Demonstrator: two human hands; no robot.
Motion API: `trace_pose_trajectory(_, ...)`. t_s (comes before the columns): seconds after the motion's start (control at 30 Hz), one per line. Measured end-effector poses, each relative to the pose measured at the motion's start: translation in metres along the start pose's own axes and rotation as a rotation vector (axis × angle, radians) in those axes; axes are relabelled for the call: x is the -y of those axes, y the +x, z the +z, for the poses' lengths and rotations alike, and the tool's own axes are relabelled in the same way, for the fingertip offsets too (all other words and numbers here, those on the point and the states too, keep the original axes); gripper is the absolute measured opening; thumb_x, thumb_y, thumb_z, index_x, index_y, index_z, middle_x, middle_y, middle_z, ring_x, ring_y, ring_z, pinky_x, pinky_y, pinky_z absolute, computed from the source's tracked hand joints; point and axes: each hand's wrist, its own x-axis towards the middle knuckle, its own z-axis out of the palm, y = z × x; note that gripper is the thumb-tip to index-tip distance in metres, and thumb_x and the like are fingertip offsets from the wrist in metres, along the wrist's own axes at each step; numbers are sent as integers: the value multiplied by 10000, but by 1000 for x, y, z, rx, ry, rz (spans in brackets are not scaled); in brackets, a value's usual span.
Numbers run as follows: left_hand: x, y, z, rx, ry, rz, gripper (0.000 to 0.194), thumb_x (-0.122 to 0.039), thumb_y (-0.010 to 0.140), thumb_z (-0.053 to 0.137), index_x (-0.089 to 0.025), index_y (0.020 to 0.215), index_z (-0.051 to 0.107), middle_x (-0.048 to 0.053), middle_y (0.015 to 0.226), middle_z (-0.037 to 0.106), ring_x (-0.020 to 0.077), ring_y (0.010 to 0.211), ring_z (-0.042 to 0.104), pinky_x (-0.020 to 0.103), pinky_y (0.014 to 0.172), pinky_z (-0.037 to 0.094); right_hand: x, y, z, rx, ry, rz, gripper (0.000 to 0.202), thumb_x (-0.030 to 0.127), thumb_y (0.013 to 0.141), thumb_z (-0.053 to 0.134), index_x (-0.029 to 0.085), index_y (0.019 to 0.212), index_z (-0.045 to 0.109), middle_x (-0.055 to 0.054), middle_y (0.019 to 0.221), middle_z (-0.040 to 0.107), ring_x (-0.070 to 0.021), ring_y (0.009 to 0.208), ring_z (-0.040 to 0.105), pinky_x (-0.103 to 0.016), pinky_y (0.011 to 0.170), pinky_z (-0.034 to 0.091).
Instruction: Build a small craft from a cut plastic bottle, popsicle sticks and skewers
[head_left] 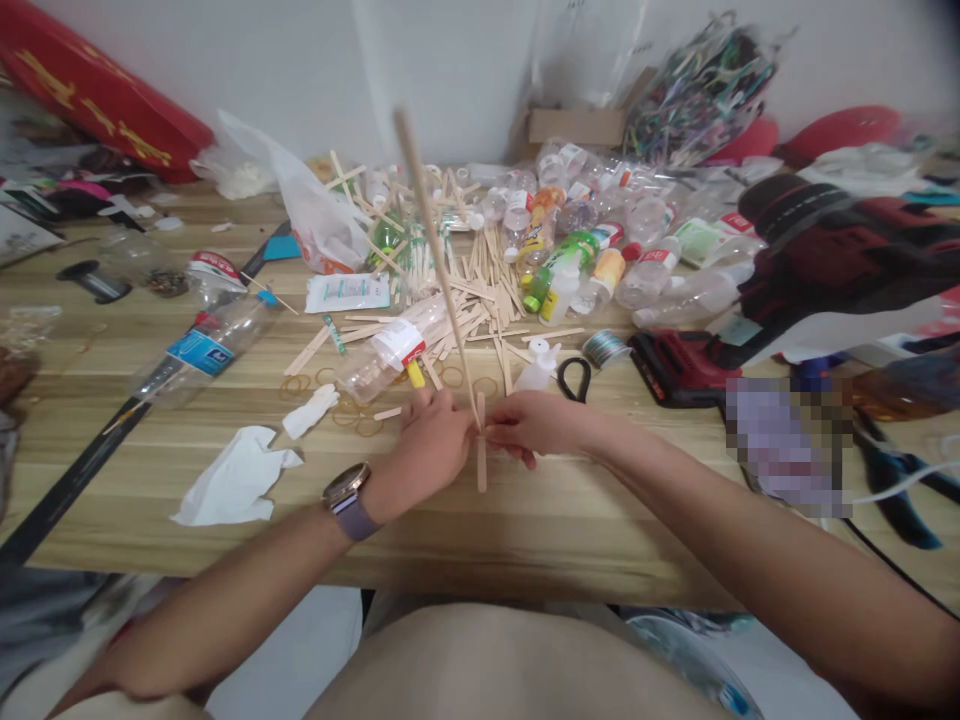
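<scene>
My left hand (437, 440), with a watch (346, 487) on the wrist, is closed at the low end of a long thin wooden stick (437, 250). The stick rises steeply, leaning slightly left. From the other side, my right hand (536, 425) pinches at the same spot. A short flat craft stick (482, 472) crosses there, pointing toward me. Fingers hide the exact joint between the two sticks. Just beyond my left hand lie a clear plastic bottle (382, 358) and several rubber bands (369, 425). A small white squeeze bottle (537, 368) stands past my right hand.
Loose craft sticks (487, 270) and plastic bottles (570, 260) crowd the back of the table (420, 545). A red and black power tool (810, 260) stands at right, near black scissor handles (574, 380). A blue-labelled bottle (202, 350) and crumpled tissue (238, 478) lie left.
</scene>
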Motion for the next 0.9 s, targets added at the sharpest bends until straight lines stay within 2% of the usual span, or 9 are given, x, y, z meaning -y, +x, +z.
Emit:
trace_pose_trajectory(0.1, -1, 0, 2, -2, -5, -4, 336, -206, 936, 370, -212, 1008, 698, 141, 1083, 550, 327, 1036, 459, 468, 849, 403, -1, 2, 0, 2, -10, 19, 284, 149, 890, 477, 181, 607, 485, 28, 560, 540, -99, 473, 559, -192, 481, 405)
trace_pose_trajectory(0.23, 1, 4, 5, 13, -25, 10, 323, -243, 930, 398, -207, 912, 719, 147, 1024, 572, 343, 1017, 474, 477, 826, 411, -3, 2, 0, -4, -35, 7, 285, 126, 894, 464, 177, 617, 505, 34, 561, 546, -95, 467, 560, -192, 497, 424)
trace_pose_trajectory(0.33, 6, 6, -1, 0, -50, 50, 306, -227, 926, 407, -201, 896, 710, 129, 1004, 599, 315, 1016, 502, 463, 875, 406, 0, -3, 1, -65, -63, -36, 311, 165, 917, 467, 180, 609, 504, 35, 564, 566, -95, 503, 585, -185, 521, 423)
trace_pose_trajectory(0.43, 18, 7, -14, -46, -82, 108, 281, -214, 933, 416, -205, 879, 691, 88, 986, 630, 267, 1013, 525, 440, 970, 366, 11, -10, 4, -217, -104, -64, 291, 214, 933, 471, 181, 652, 540, 30, 572, 596, -95, 509, 584, -188, 507, 386)
trace_pose_trajectory(0.5, 29, 5, -27, -100, -111, 123, 288, -288, 960, 401, -212, 923, 676, 68, 1009, 645, 256, 1029, 530, 434, 997, 354, 21, -15, 6, -357, -156, -72, 266, 215, 935, 475, 178, 690, 573, 22, 588, 615, -96, 498, 563, -203, 504, 355)
trace_pose_trajectory(0.6, 45, -5, -51, -244, -158, 69, 343, -351, 973, 346, -178, 1111, 609, 99, 1151, 620, 275, 1146, 493, 459, 1035, 332, 33, -22, 6, -575, -275, -88, 277, 217, 946, 494, 175, 691, 592, -6, 632, 640, -118, 562, 561, -230, 546, 328)
trace_pose_trajectory(0.67, 54, -19, -67, -336, -290, 26, 353, -388, 959, 359, -167, 1097, 597, 102, 1165, 620, 265, 1128, 521, 421, 993, 390, 35, -24, 5, -708, -359, -91, 268, 227, 952, 508, 174, 707, 603, -34, 689, 666, -145, 634, 580, -246, 567, 309)
trace_pose_trajectory(0.77, 61, -46, -80, -162, -532, 18, 402, -510, 948, 370, -216, 1052, 626, 44, 1084, 677, 249, 1041, 592, 376, 922, 442, 32, -24, 3, -911, -472, -82, 226, 229, 970, 482, 161, 810, 627, -82, 790, 695, -178, 680, 600, -269, 560, 268)
trace_pose_trajectory(0.9, 54, -77, -74, 137, -711, 32, 396, -510, 947, 406, -236, 1104, 645, 31, 1008, 700, 217, 964, 618, 335, 871, 459, 27, -21, 15, -1104, -606, -172, 274, 270, 995, 428, 160, 847, 631, -80, 752, 677, -175, 602, 580, -290, 512, 207)
